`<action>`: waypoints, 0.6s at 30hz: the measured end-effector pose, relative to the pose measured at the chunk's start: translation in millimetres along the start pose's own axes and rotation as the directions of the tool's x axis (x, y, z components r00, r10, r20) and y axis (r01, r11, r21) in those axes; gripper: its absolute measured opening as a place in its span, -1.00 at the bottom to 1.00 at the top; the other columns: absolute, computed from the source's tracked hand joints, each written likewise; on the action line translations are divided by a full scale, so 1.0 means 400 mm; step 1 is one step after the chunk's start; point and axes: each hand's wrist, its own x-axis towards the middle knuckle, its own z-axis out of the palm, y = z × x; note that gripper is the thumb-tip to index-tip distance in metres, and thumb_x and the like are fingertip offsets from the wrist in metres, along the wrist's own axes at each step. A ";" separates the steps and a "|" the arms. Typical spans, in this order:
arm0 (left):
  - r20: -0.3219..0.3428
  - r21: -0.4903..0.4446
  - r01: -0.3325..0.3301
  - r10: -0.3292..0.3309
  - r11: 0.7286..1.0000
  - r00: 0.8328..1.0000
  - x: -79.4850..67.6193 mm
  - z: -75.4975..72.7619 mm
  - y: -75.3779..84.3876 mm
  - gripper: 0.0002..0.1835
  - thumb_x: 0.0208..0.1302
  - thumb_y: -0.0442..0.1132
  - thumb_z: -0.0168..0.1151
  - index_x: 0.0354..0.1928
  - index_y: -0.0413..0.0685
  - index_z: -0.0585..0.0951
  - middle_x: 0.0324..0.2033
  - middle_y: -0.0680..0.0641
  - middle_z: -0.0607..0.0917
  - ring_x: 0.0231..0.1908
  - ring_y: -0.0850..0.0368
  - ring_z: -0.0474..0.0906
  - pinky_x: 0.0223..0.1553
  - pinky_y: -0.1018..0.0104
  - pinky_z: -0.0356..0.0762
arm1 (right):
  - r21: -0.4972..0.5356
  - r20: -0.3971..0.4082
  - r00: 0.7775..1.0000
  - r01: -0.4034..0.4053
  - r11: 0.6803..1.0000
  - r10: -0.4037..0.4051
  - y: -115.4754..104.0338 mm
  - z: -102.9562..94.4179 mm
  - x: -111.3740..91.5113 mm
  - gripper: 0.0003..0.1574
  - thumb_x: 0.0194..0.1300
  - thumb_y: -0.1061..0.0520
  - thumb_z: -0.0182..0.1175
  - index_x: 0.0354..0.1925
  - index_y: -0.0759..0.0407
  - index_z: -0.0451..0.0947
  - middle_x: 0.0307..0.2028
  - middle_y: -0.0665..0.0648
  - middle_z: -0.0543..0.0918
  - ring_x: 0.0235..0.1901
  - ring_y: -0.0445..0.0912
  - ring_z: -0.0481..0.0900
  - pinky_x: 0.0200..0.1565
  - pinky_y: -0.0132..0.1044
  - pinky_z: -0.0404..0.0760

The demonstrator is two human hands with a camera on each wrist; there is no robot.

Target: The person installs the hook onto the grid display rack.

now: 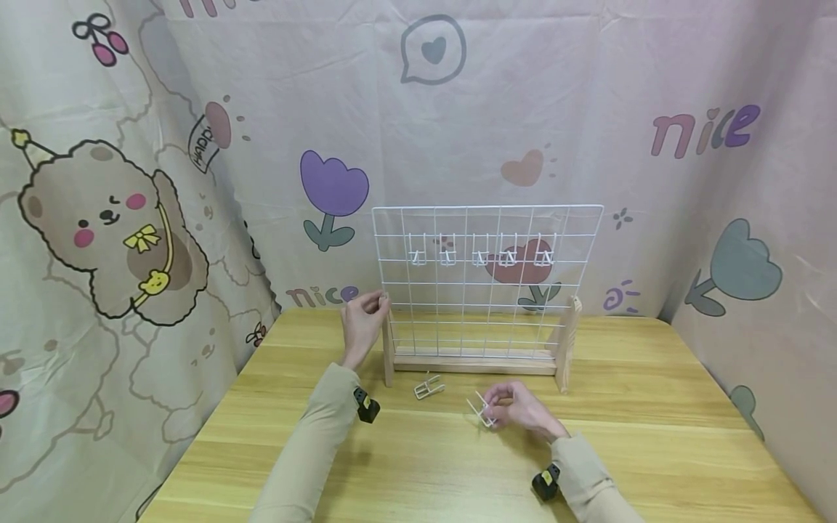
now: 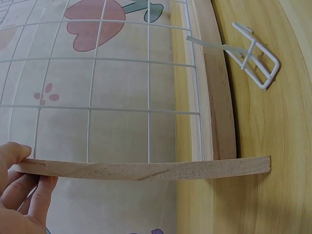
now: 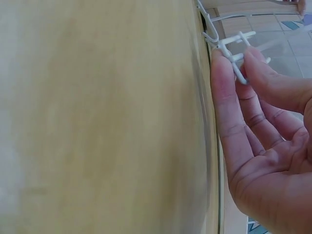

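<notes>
A white wire grid panel (image 1: 480,294) stands upright in a wooden stand (image 1: 474,361) on the table. Five white wire hooks hang in a row on its upper part, one of them a hook (image 1: 447,251) left of the middle. My left hand (image 1: 363,325) grips the top of the stand's left wooden post (image 2: 141,170) between thumb and fingers. In front of the stand, my right hand (image 1: 523,408) pinches a white wire hook (image 3: 231,56) by thumb and fingertips, low over the table. Another loose hook (image 1: 429,387) lies on the table near the left post.
The wooden table (image 1: 418,465) reaches forward to a printed curtain (image 1: 275,181) that hangs behind and at both sides. The stand's right post (image 1: 567,349) rises beyond my right hand. A black wrist camera (image 1: 367,405) sits on my left sleeve.
</notes>
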 end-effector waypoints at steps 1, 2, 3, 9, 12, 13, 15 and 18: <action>-0.001 0.000 0.000 0.000 1.000 1.000 0.000 0.000 0.000 -0.67 0.30 -0.31 0.32 0.05 -0.35 0.67 -0.09 -0.32 0.77 -0.08 -0.19 0.77 -0.05 0.03 0.75 | 0.002 -0.003 1.000 0.006 1.000 -0.006 0.000 -0.001 -0.001 -0.63 0.24 0.35 0.27 -0.07 0.61 0.47 -0.32 0.15 0.64 -0.35 -0.09 0.69 -0.23 -0.22 0.82; -0.002 0.003 0.000 0.000 1.000 1.000 0.000 0.000 0.000 -0.67 0.30 -0.31 0.32 0.05 -0.35 0.67 -0.09 -0.32 0.77 -0.08 -0.19 0.77 -0.05 0.02 0.75 | 0.005 -0.007 1.000 0.010 1.000 -0.010 0.000 -0.001 -0.001 -0.63 0.25 0.35 0.27 -0.06 0.62 0.47 -0.31 0.15 0.64 -0.35 -0.09 0.70 -0.23 -0.22 0.82; -0.003 0.002 0.002 -0.002 1.000 1.000 0.000 0.000 0.000 -0.67 0.30 -0.31 0.33 0.05 -0.35 0.67 -0.09 -0.32 0.77 -0.08 -0.18 0.77 -0.05 0.02 0.75 | 0.014 -0.010 1.000 0.013 1.000 -0.013 0.000 -0.002 -0.002 -0.63 0.26 0.34 0.26 -0.06 0.61 0.46 -0.31 0.15 0.64 -0.36 -0.09 0.70 -0.22 -0.21 0.82; 0.005 -0.011 0.011 -0.011 1.000 1.000 0.000 0.000 -0.003 -0.66 0.31 -0.30 0.32 0.06 -0.35 0.67 -0.07 -0.32 0.77 -0.06 -0.18 0.77 -0.02 0.02 0.75 | 0.104 -0.030 0.999 0.023 0.994 -0.020 -0.002 -0.004 -0.005 -0.65 0.33 0.32 0.22 -0.03 0.58 0.42 -0.26 0.13 0.58 -0.33 -0.06 0.74 -0.13 -0.14 0.82; 0.011 -0.024 0.019 -0.019 1.000 1.000 0.000 -0.001 -0.003 -0.67 0.32 -0.29 0.32 0.06 -0.33 0.67 -0.06 -0.31 0.77 -0.05 -0.16 0.77 0.00 0.02 0.74 | 0.136 -0.052 0.998 0.044 0.990 -0.037 -0.002 -0.004 -0.003 -0.64 0.33 0.35 0.20 -0.01 0.60 0.36 -0.24 0.12 0.56 -0.32 -0.07 0.74 -0.10 -0.13 0.81; 0.013 -0.025 0.018 -0.018 1.000 1.000 0.000 -0.001 -0.004 -0.67 0.32 -0.28 0.32 0.06 -0.33 0.68 -0.06 -0.31 0.77 -0.05 -0.15 0.77 -0.01 0.01 0.74 | 0.144 -0.064 0.997 0.048 0.988 -0.039 -0.003 -0.003 -0.002 -0.64 0.33 0.35 0.20 -0.01 0.59 0.36 -0.23 0.12 0.57 -0.32 -0.07 0.75 -0.10 -0.13 0.81; 0.014 -0.028 0.014 -0.014 1.000 1.000 0.000 -0.001 -0.004 -0.67 0.32 -0.28 0.32 0.05 -0.32 0.68 -0.06 -0.30 0.77 -0.06 -0.14 0.77 -0.02 0.02 0.75 | 0.153 -0.090 0.995 0.058 0.987 -0.045 -0.003 -0.002 0.000 -0.64 0.34 0.35 0.19 -0.01 0.58 0.35 -0.22 0.12 0.59 -0.30 -0.06 0.75 -0.09 -0.12 0.80; 0.016 -0.027 0.009 -0.008 1.000 1.000 0.001 -0.001 -0.005 -0.67 0.33 -0.28 0.31 0.05 -0.34 0.68 -0.07 -0.30 0.78 -0.08 -0.15 0.78 -0.03 0.03 0.75 | 0.158 -0.146 0.987 0.087 0.984 -0.063 -0.004 -0.001 0.002 -0.65 0.35 0.35 0.19 -0.01 0.59 0.37 -0.22 0.13 0.63 -0.31 -0.04 0.76 -0.08 -0.10 0.80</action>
